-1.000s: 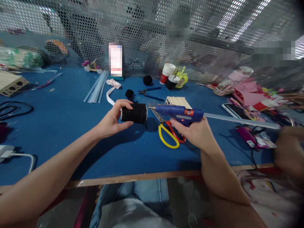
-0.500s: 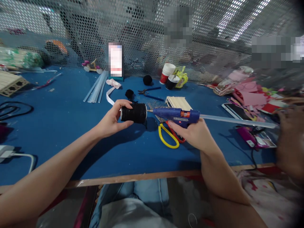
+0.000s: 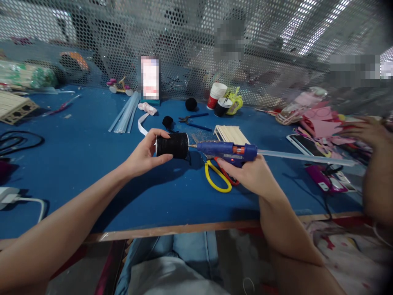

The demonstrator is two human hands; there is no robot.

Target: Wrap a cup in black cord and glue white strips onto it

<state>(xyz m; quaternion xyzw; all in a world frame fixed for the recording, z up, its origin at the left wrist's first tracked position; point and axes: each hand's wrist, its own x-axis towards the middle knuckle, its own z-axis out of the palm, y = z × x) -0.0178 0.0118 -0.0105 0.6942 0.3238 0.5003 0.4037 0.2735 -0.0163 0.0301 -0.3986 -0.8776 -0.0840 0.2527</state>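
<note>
Above the broad blue table (image 3: pixel 166 207), the right hand's (image 3: pixel 256 174) fingers grasped a blue plastic glue gun (image 3: pixel 215 148); left of it, the left hand (image 3: pixel 145 153) clasped a black thread-wound cylindrical spool (image 3: pixel 175 146), right end towards the slim metal nozzle (image 3: pixel 193 146).

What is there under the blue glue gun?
Under the glue gun are scissors: their yellow handle and part of the red one show. The gun covers part of the blades.

Black spool (image 3: pixel 172 146), blue glue gun (image 3: pixel 216 147)
</note>
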